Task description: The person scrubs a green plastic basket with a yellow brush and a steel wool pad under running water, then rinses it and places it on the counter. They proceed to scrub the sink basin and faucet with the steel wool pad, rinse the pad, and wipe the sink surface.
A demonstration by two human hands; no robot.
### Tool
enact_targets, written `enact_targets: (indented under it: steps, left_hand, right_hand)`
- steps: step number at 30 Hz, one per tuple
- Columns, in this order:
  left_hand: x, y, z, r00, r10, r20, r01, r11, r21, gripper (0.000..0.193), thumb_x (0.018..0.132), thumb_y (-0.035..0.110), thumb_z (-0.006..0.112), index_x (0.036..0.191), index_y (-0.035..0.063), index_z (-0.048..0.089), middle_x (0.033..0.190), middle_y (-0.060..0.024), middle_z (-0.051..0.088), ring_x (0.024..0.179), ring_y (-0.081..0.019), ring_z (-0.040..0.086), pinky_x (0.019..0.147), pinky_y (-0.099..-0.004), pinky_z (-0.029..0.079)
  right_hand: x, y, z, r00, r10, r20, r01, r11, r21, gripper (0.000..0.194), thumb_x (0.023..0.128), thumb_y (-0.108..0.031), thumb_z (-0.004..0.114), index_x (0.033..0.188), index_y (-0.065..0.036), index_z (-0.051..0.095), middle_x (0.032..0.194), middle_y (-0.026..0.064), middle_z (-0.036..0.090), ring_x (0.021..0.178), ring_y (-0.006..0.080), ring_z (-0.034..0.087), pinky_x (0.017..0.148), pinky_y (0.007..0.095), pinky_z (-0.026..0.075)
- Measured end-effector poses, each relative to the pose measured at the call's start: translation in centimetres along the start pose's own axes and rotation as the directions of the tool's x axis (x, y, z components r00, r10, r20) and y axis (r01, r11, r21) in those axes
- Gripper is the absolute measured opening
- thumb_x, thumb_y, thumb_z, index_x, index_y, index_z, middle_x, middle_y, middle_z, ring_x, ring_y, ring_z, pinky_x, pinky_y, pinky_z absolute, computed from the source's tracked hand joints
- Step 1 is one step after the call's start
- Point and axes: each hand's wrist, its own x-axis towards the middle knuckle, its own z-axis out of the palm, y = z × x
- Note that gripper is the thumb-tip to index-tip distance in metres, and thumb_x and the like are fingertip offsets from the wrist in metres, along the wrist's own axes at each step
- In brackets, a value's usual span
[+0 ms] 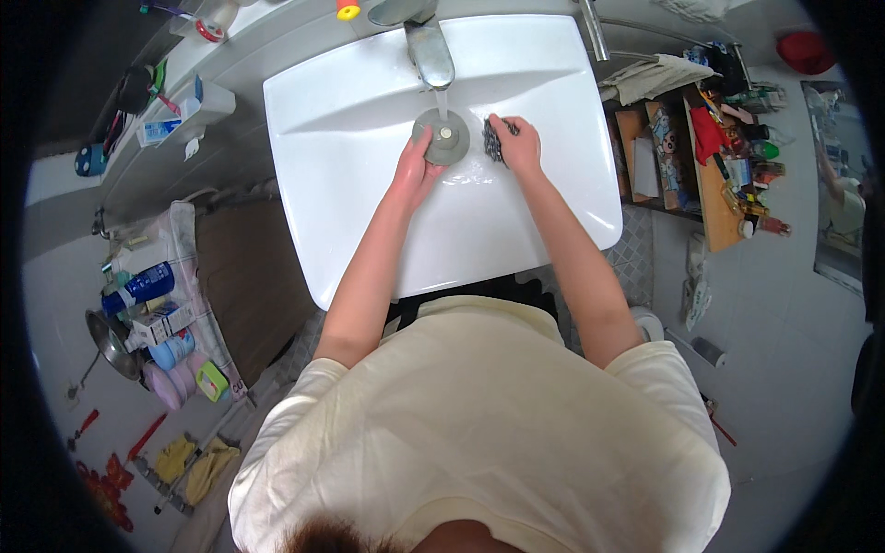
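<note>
Water runs from a metal faucet (432,59) into a white ceramic sink (470,259). Under the stream, my left hand (417,166) holds a grey round disc-shaped piece (451,147) with a small light centre, the thumb on its face and fingers beneath its lower edge. To the right of the disc, apart from it, my right hand (518,144) grips a dark, crinkled scouring pad (492,143) inside the basin. Water glistens on the basin surface between the hands.
A ledge with a white holder (207,110) runs along the left. Bottles, including a dark blue bottle (148,285), stand farther left. At right are a towel (657,77) on a rail and a wooden shelf unit (722,231) crowded with small items.
</note>
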Motion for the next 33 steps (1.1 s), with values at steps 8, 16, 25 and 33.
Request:
enact_targets:
  steps: [8,16,25,33]
  left_hand:
    - [4.8,-0.2,1.1,0.998,-0.032,0.049,0.033,0.999,-0.028,0.045,0.099,0.03,0.041,0.133,0.0009,0.037,0.131,-0.0123,0.048,0.116,-0.0255,0.051,0.099,-0.0402,0.04]
    - [0.5,-1.1,-5.1,0.969,0.234,0.084,-0.182,0.438,0.88,0.034,0.09,0.026,0.056,0.118,0.0079,0.059,0.127,-0.0138,0.051,0.11,-0.0311,0.051,0.091,-0.0405,0.041]
    - [-8.1,-1.8,-6.7,0.832,0.533,0.154,-0.163,-0.03,0.986,0.024,0.088,0.02,0.057,0.108,0.009,0.066,0.103,-0.0141,0.052,0.092,-0.03,0.051,0.081,-0.0366,0.042]
    - [-11.5,-2.6,-6.7,0.77,0.634,-0.064,-0.092,0.21,0.973,0.024,0.092,0.016,0.054,0.108,0.0025,0.064,0.095,-0.012,0.049,0.084,-0.0226,0.05,0.071,-0.0301,0.043]
  right_hand:
    - [-5.6,2.7,-2.9,0.983,0.128,0.131,-0.156,0.96,0.234,0.035,0.084,-0.035,0.067,0.09,0.0,0.066,0.079,0.0058,0.062,0.069,0.0147,0.057,0.064,0.0279,0.047]
    - [-5.7,1.5,-6.7,0.696,0.308,0.649,-0.717,0.235,0.657,0.03,0.091,-0.028,0.058,0.109,-0.004,0.053,0.085,0.0059,0.061,0.072,0.0162,0.06,0.059,0.0276,0.049]
    - [7.7,-3.5,-6.6,0.865,-0.449,-0.224,0.45,0.892,-0.048,0.033,0.087,-0.023,0.06,0.113,-0.006,0.052,0.109,0.0216,0.05,0.105,0.035,0.048,0.092,0.0401,0.039]
    - [18.3,-2.7,-4.0,0.726,-0.626,-0.286,0.323,0.676,-0.662,0.052,0.091,-0.031,0.049,0.129,0.004,0.042,0.131,0.0212,0.043,0.123,0.0347,0.038,0.107,0.0447,0.024]
